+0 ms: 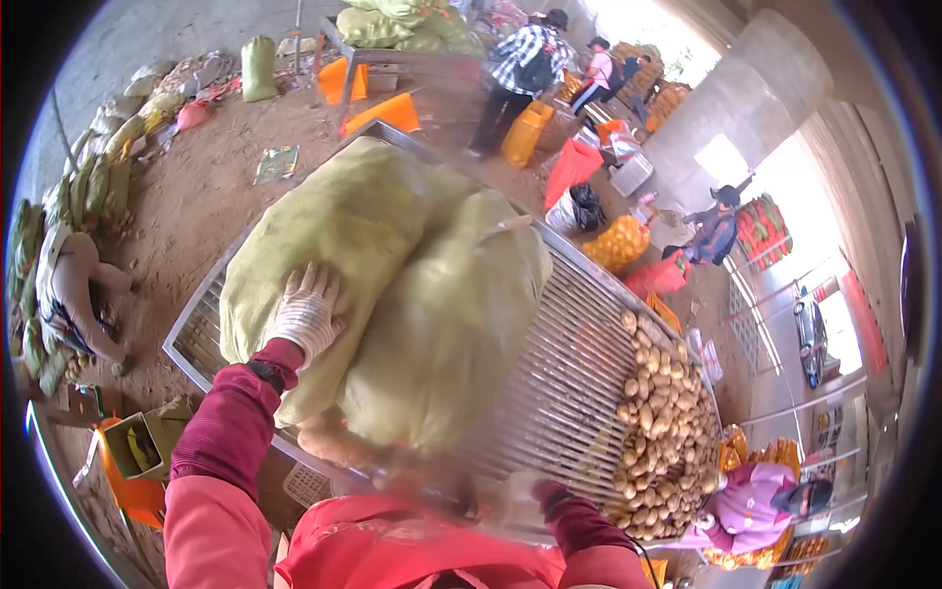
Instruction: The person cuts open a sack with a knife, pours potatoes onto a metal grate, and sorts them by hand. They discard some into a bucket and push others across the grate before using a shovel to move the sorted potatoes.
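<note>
While the big green sack (392, 285) lies across the upper end of the slatted metal table (549, 393), filling the middle of the view, the left hand (306, 312), in a white knitted glove, lies flat on the sack's side at about 9 o'clock from its centre. The fingers are spread apart and point toward 12 o'clock, pressed on the fabric rather than gripping it. Its arm, in a dark red cuff over a lighter red sleeve, runs up from 7 o'clock and is nearly straight at the wrist. The right hand (515, 488) shows only as a pale blur under the sack's lower edge at 5 o'clock. Whether its fingers are apart or closed cannot be told. Its dark red sleeve enters from the bottom edge. At 4 o'clock from the sack, well apart from it, a heap of potatoes (662, 432) covers the table's lower end. Just beyond the heap is a person in pink (751, 506). An orange crate (137, 491) stands on the earth floor at 8 o'clock, near the table's corner. Far off at 12 o'clock stands a person in a checked shirt (520, 59).
</note>
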`<state>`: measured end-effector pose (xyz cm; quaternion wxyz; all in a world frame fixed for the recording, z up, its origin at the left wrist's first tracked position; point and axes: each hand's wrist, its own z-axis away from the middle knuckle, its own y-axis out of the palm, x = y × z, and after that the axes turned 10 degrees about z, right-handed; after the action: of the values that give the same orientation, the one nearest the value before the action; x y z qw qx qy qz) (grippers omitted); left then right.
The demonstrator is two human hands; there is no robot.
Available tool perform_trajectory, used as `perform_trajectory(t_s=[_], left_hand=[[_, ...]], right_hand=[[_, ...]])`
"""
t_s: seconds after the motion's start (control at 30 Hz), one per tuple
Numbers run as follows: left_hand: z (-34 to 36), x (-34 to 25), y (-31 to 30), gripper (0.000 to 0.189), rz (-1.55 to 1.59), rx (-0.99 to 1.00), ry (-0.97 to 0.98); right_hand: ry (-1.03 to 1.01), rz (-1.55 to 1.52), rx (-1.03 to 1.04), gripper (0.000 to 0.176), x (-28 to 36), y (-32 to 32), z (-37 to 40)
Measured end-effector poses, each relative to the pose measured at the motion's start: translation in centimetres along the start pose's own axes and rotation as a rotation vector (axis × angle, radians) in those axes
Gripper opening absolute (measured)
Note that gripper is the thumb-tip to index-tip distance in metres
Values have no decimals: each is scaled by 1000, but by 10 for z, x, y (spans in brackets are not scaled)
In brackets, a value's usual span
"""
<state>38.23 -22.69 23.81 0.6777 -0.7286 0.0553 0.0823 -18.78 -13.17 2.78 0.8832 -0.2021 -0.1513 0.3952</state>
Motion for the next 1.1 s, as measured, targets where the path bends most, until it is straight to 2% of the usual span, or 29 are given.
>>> perform_trajectory(t_s=[0.03, 0.07, 0.1, 0.13, 0.17, 0.2, 0.23, 0.27, 0.33, 0.4, 0.47, 0.57, 0.6, 0.67, 0.7, 0.73, 0.8, 0.87, 0.93, 1.07, 1.1], left_hand=[[-1, 0, 0, 72, 0, 4, -5], [-3, 0, 1, 72, -3, 8, -7], [-4, 0, 2, 70, 15, -10, -10], [-4, 1, 3, 69, 30, -21, -16], [-5, 2, 4, 69, 42, -32, -21], [-6, 2, 5, 68, 52, -39, -26], [-6, 2, 5, 68, 57, -40, -35], [-8, 0, 5, 68, 61, -42, -43], [-10, -3, 5, 68, 52, -35, -55], [-13, -4, 5, 69, 27, -23, -66], [-17, -3, 5, 69, 6, -21, -76], [-17, -3, 10, 69, 3, -38, -81], [-18, -3, 11, 69, -2, -35, -80], [-21, -3, 11, 69, -7, -51, -85], [-21, -5, 11, 69, -6, -58, -91], [-18, -7, 12, 69, -3, -58, -99], [-20, -10, 11, 70, -49, -38, -108], [-21, -10, 14, 69, -93, -19, -103], [-22, -11, 16, 69, -142, -30, -93], [-18, -10, 20, 66, -126, -44, -77], [-18, -8, 22, 65, -125, -45, -72]], right_hand=[[103, 52, -108, 28, -14, -60, 19], [203, 93, -300, 26, -27, -120, 33], [337, 33, -547, 22, -49, -166, 32], [478, -136, -783, 18, -35, -245, 68], [517, -115, -992, 18, -50, -290, 63], [418, 45, -1305, 24, -83, -316, 41], [480, 116, -1213, 34, -100, -356, 35], [448, 44, -1179, 42, -108, -400, 33], [445, 366, -1384, 55, -140, -457, -1], [511, 361, -1182, 66, -159, -499, -25], [537, 451, -1089, 55, -170, -519, -48], [491, 373, -914, 39, -175, -535, -52], [483, 345, -866, 36, -173, -533, -51], [569, 395, -992, 24, -184, -506, -57], [552, 288, -1008, 19, -194, -489, -57], [447, 147, -1252, 21, -215, -455, -66], [230, -255, -1745, 21, -201, -390, -44], [32, -1154, -1299, 22, -169, -326, -4], [-87, -1706, -1147, 19, -120, -268, 22], [30, -1767, -964, 35, -58, -183, 50], [-7, -1830, -1015, 38, -54, -175, 52]])
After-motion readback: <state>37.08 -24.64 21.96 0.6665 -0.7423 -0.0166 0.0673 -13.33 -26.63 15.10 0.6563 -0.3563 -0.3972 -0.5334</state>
